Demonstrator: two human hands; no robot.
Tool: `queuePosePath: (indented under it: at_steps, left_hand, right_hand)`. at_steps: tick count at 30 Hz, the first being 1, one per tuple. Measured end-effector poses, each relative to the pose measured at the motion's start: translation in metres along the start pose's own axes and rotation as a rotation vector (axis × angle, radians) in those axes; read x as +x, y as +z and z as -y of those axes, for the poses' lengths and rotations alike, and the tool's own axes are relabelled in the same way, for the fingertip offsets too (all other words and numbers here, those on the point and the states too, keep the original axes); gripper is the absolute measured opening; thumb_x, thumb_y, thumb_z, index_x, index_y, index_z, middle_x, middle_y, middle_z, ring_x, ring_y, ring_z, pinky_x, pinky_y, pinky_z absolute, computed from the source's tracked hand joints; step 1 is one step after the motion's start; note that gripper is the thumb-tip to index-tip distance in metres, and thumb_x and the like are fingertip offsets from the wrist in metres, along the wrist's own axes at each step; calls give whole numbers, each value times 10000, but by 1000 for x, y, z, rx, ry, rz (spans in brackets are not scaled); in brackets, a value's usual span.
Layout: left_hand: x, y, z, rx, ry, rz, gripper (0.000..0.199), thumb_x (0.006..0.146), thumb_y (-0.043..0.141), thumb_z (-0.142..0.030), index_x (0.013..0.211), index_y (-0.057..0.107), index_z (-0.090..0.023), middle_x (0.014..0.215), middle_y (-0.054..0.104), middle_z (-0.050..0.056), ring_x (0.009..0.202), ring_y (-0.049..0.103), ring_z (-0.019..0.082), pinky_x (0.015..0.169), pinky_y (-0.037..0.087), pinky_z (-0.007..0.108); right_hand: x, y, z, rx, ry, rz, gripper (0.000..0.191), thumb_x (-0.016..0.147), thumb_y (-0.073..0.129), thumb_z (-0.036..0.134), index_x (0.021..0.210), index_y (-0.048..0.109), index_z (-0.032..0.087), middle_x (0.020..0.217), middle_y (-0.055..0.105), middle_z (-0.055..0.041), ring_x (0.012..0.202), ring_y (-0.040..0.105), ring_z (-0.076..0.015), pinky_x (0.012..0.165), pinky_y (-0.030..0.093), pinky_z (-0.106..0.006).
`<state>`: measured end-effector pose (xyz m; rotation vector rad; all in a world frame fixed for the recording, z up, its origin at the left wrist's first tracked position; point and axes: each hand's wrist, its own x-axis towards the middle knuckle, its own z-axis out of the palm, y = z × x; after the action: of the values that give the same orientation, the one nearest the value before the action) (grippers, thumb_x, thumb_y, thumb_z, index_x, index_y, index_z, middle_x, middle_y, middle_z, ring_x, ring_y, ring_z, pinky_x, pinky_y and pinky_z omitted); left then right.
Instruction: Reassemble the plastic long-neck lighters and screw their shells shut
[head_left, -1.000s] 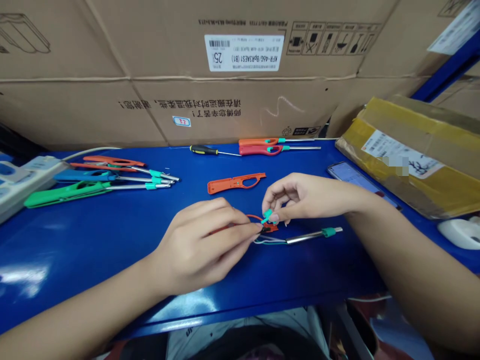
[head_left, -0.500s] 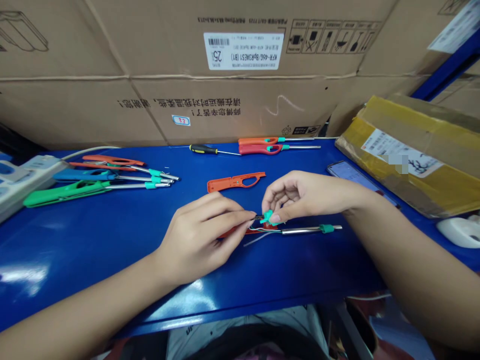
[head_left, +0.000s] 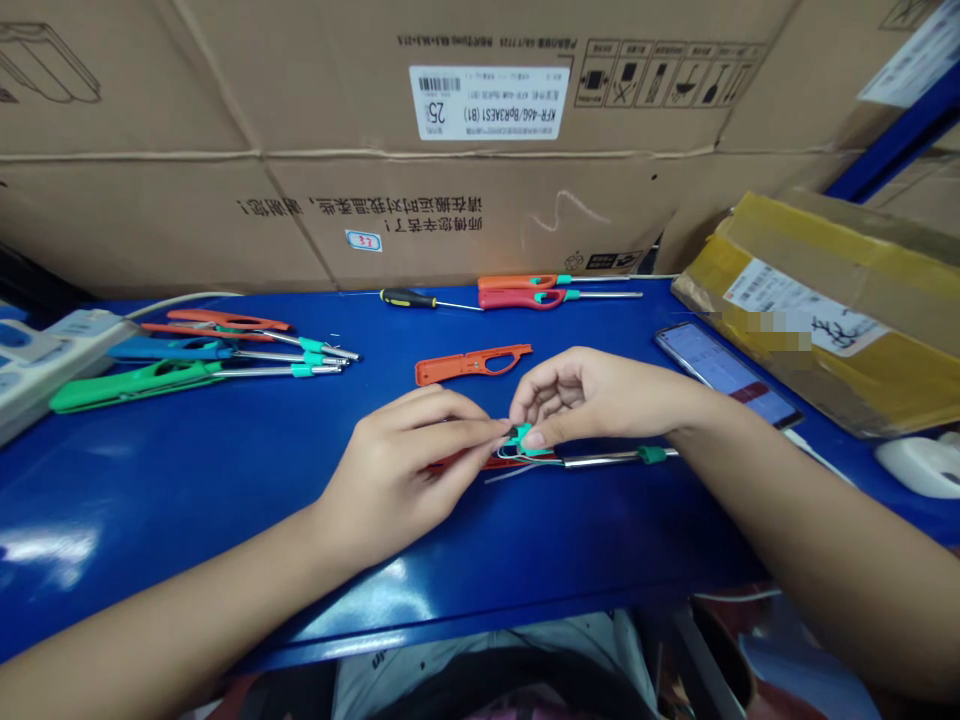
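Observation:
Between the fingertips of my right hand (head_left: 574,405) is a small green plastic trigger (head_left: 523,437). My left hand (head_left: 420,465) pinches a small black part (head_left: 513,432) with thin wires, and the two pieces touch or nearly touch. Under both hands lies an open red-orange lighter half-shell (head_left: 487,463), partly hidden by my fingers. A metal lighter tube (head_left: 607,460) with a green collar extends right from it, partly behind my right wrist. Just beyond my hands, the other orange shell half (head_left: 472,364) rests on the blue table.
A screwdriver (head_left: 409,298) and two long lighters (head_left: 521,298) lie along the back, before a large carton (head_left: 300,100). Several more lighters (head_left: 142,385) are at left by a white power strip (head_left: 67,360). At right are a phone (head_left: 727,375) and a taped box (head_left: 847,390).
My right hand has moved slightly left, bringing the green trigger up to the black part in my left hand. More of the phone now shows.

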<state>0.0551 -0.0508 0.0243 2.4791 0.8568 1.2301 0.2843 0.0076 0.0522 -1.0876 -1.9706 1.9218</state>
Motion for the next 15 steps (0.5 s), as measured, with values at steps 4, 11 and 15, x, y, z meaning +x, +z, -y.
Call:
queuePosePath:
  at_steps: [4, 11, 15]
  left_hand:
    - [2, 0, -2, -108, -186, 4, 169, 868, 714, -123, 977, 805, -215, 879, 759, 32, 741, 707, 126, 670, 585, 217]
    - [8, 1, 3, -385, -543, 62, 107, 824, 766, -195, 909, 825, -220, 837, 790, 32, 714, 745, 162, 604, 616, 212]
    - [8, 2, 7, -531, -701, 89, 119, 839, 761, -261, 921, 819, -198, 900, 808, 47, 805, 774, 201, 743, 655, 272]
  right_hand:
    - [3, -3, -3, 28, 10, -13, 256, 717, 838, 280, 900, 711, 154, 826, 736, -9, 757, 661, -110, 771, 529, -256]
    - [8, -4, -9, 13, -21, -64, 292, 726, 835, 332, 931, 726, 154, 860, 742, -30, 790, 674, -130, 793, 545, -277]
    - [9, -4, -12, 17, -44, -59, 302, 732, 833, 343, 935, 717, 151, 878, 739, -35, 815, 677, -135, 810, 541, -284]
